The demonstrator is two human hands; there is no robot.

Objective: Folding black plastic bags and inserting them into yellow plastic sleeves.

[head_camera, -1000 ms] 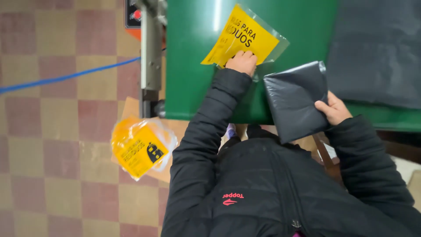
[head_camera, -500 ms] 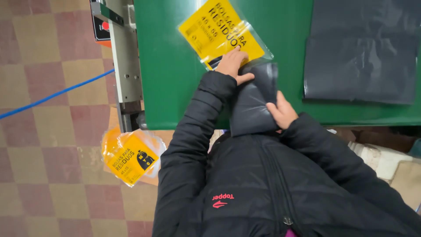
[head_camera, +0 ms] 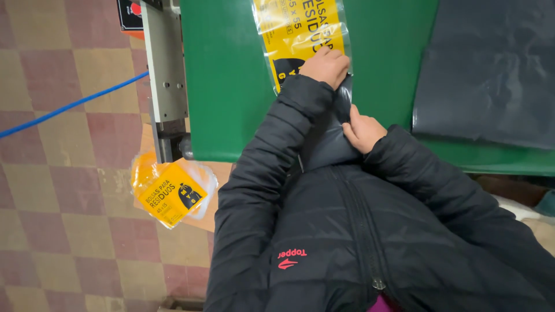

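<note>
A clear plastic sleeve with a yellow printed label lies on the green table. My left hand grips the sleeve's near end. A folded stack of dark grey plastic bags sits between my arms at the table's near edge, its far end at the sleeve's mouth. My right hand holds the right side of that dark stack. My black jacket sleeves hide most of the stack.
A flat pile of dark grey bags lies on the right of the table. A grey metal machine post stands at the table's left edge, with a blue cable across the tiled floor. More yellow-labelled packs lie below left.
The right hand brought the dark folded stack from the right in toward the middle, up against the sleeve. The left hand stayed on the sleeve's near end.
</note>
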